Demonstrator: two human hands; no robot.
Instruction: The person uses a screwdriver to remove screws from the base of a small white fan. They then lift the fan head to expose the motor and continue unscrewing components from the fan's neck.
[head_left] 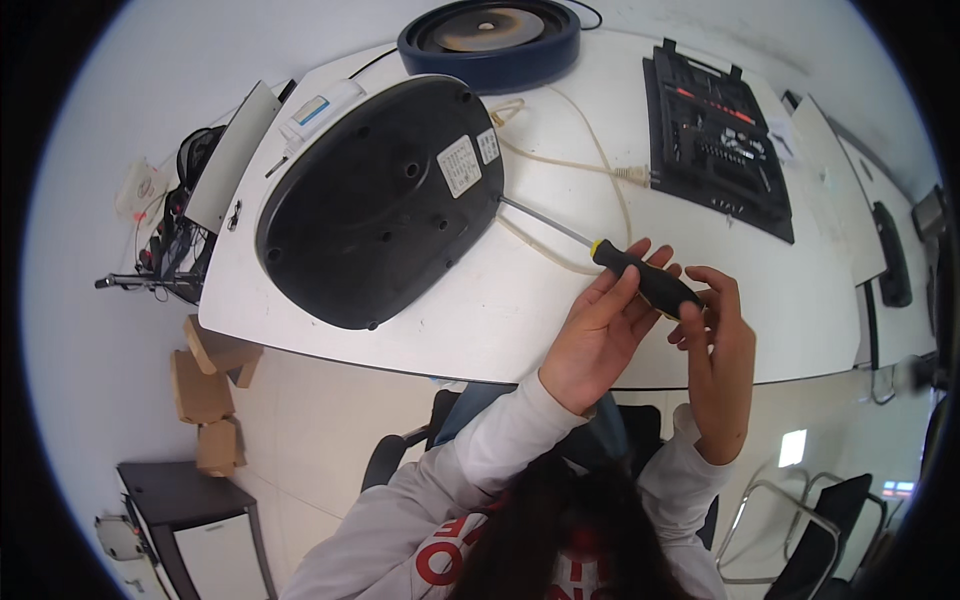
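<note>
A long screwdriver (650,280) with a black handle and a yellow collar slants across the table. Its tip meets the right edge of a black oval appliance base (350,230), which lies underside up with several screw holes and two white labels. My left hand (595,340) is wrapped around the handle from below, thumb on top. At the handle's rear end, my right hand (722,345) curls its fingers and thumb about the butt. A beige power cord (570,160) runs from behind the base to a plug (632,174).
On the white table (480,320), an open black tool case (715,150) sits at the far right, and a round dark-blue device (490,45) stands at the back. A white box-like item (320,110) is behind the base. Cardboard boxes (205,385) are on the floor at left.
</note>
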